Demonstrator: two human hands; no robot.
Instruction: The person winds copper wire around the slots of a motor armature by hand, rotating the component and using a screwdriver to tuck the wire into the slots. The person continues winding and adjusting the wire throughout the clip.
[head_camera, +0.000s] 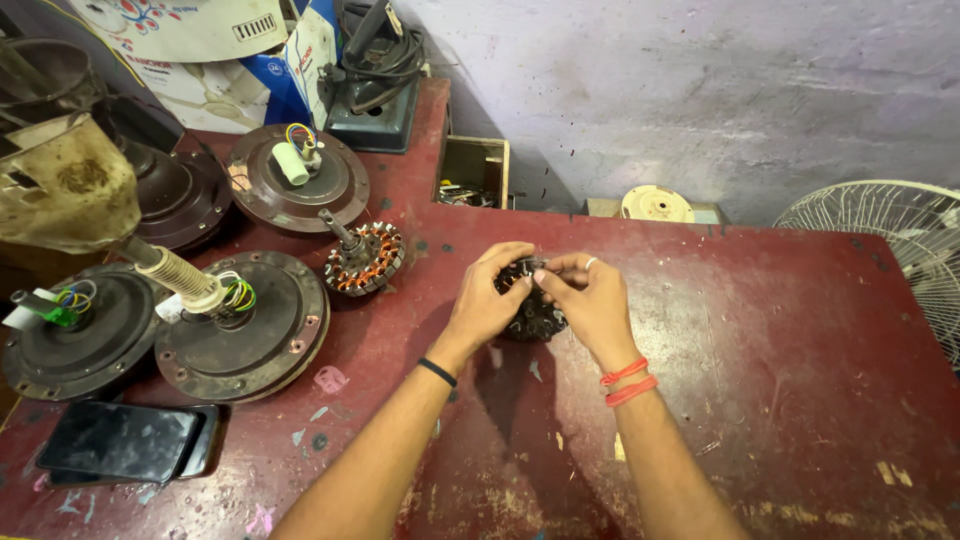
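Gripping dark stator (530, 318) on red table (780, 330), left hand (487, 295) and right hand (590, 300) both grasping; sharp slot edges possibly nicking fingertips.

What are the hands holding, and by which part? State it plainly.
Both the left hand and the right hand grip a dark round motor stator by its upper rim, fingertips pinching at the top edge; it stands on the red table.
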